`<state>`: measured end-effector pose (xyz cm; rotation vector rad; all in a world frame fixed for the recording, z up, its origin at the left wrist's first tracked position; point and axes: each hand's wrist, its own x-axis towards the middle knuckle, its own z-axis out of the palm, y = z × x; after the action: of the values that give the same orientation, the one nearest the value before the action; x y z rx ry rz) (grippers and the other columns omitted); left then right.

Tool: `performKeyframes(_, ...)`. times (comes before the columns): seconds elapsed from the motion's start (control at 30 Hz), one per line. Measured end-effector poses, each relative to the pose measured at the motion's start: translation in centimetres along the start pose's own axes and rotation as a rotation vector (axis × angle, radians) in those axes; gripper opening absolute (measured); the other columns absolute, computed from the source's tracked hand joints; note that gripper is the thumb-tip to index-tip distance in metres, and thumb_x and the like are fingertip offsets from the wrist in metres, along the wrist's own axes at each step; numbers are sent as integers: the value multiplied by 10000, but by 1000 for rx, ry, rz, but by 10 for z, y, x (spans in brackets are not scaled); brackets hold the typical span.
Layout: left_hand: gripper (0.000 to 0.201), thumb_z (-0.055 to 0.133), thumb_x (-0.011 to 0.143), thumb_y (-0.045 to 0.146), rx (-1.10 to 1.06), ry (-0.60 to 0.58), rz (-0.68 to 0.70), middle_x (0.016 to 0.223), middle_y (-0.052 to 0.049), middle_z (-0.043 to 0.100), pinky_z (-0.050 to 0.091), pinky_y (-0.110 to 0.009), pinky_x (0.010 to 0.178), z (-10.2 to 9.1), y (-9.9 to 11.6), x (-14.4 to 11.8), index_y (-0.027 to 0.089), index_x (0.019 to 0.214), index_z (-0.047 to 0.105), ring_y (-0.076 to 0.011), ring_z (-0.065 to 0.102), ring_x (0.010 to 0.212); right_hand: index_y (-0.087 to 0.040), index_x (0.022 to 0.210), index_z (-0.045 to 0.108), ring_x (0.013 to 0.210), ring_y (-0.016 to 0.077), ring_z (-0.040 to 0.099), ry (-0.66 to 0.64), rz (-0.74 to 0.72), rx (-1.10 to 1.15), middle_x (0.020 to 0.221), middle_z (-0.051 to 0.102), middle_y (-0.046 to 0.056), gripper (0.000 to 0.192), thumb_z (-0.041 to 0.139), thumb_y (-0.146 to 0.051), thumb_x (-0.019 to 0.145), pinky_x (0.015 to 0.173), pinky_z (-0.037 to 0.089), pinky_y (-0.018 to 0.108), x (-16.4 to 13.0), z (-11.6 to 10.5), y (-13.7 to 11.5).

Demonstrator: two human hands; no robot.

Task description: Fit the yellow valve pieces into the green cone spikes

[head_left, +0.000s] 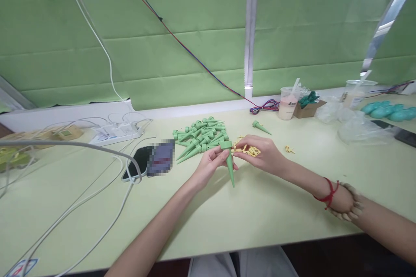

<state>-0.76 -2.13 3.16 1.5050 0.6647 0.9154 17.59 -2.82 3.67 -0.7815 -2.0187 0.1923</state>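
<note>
My left grip (pixel 211 162) is closed round a spike (pixel 229 167), cap up, tip down over the tabletop (pixel 208 220). My right grip (pixel 264 154) curves, part-open, beside it near yellow bits (pixel 251 151); I can't tell whether it holds one.

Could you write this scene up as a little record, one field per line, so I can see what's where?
Left hand: holds a green spike, tip toward the picture's bottom
Right hand: beside the held spike, near small yellow pieces; whether it grips one is unclear
Right wrist: red string, beaded bracelet
Beyond the hands: heap of green spikes; a separate spike farther right
Left side: white power strip, cables
Back right: cup with pink drink, cardboard box
</note>
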Motion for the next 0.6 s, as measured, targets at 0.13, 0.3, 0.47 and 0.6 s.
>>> performKeyframes(0.13,239,559,772,384,123,72,25,645,-6,601,477,-293,670,2,-4,1,160,711,499,-173,632,656,-172,855,625,670,145,574,15,-1,-92,762,626,64,144,498,-238,841,629,456,274,-3,5,0)
performKeyframes(0.3,254,554,761,364,458,182,96,595,12,568,405,-243,554,0,-5,1,194,631,418,-175,601,654,-174,758,633,677,156,545,-68,80,-129,742,600,71,203,454,-214,845,638,425,282,-1,7,-3)
performKeyframes(0.47,134,481,798,293,649,100,183,678,-9,592,386,-234,547,0,-3,0,191,719,512,-163,570,671,-160,535,540,557,122,464,-327,397,115,557,489,12,287,479,-259,798,545,385,256,6,-4,-2)
performKeyframes(0.6,127,480,792,243,640,22,241,775,-42,620,435,-258,647,4,-3,-1,178,808,588,-169,568,718,-148,554,532,563,96,484,-594,751,663,589,473,-15,258,568,-330,733,645,471,274,9,-17,6)
